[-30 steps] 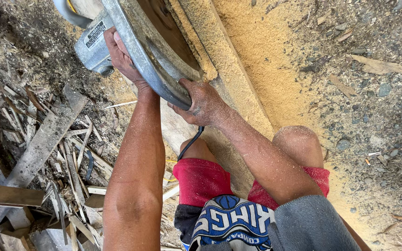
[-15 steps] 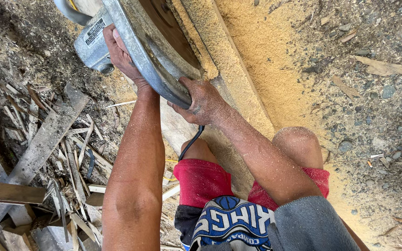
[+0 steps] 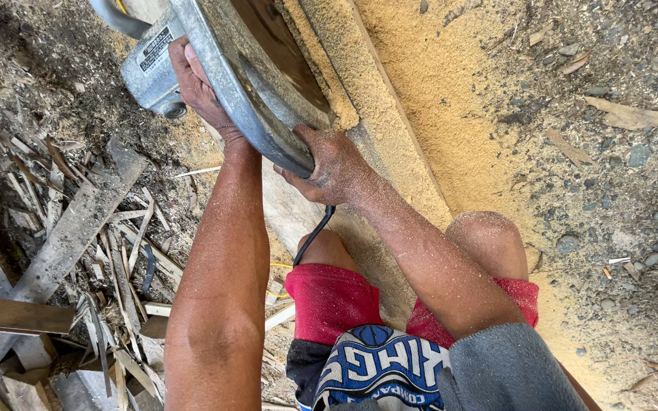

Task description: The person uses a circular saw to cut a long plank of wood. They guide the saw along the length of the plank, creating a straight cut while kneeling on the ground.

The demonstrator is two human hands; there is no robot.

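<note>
Could kick or bind if the saw point(image 3: 245, 84) tips on the plank point(image 3: 390, 144), with loose sawdust point(image 3: 451, 84) underfoot and bare knees just below. Could snag the black cord point(image 3: 312, 237) hanging under the right hand point(image 3: 329, 164). Right hand wrapped around the near edge of the metal guard, fingers curled on it. Left hand point(image 3: 199, 87) laid flat against the grey motor housing, fingers partly hidden. Saw between both hands, reaching beyond them; wood scraps point(image 3: 78, 251) off to the left.
</note>
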